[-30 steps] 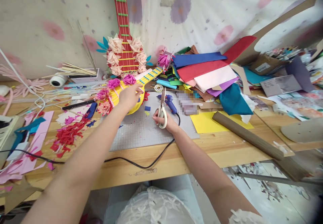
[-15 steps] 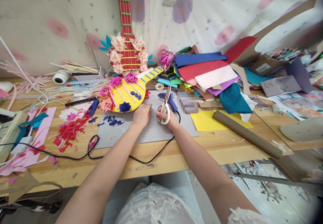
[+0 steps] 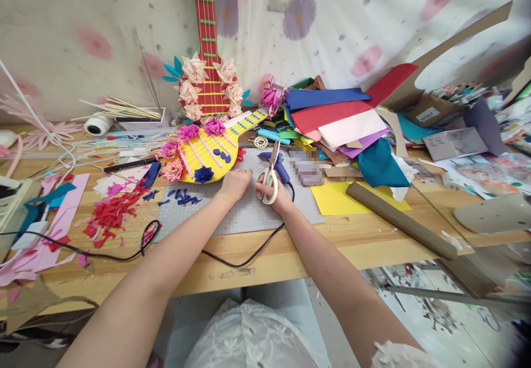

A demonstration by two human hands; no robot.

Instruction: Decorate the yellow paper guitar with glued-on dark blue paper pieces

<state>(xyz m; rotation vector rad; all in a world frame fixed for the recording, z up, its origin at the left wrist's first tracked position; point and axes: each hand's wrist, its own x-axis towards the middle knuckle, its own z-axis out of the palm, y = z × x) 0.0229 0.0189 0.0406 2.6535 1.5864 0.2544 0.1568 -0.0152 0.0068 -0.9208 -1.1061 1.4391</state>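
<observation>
My left hand is closed over the grey cutting mat, just right of a yellow paper guitar trimmed with paper flowers. Whatever its fingers pinch is hidden. In my right hand are white-handled scissors, blades pointing up and away from me. Behind them a blue glue gun lies on the mat, its black cord looping toward the front. Small dark blue paper scraps are scattered left of my left hand. A dark blue paper flower sits on the guitar's lower edge.
A red paper guitar leans against the curtain at the back. Folded coloured paper is piled to the right, near a brown roll on a yellow sheet. Red scraps lie at left, below a black pen.
My left hand has shifted slightly up and right, its knuckles turned more toward the camera. My right hand keeps the scissors almost in place. The whole view has drifted a little.
</observation>
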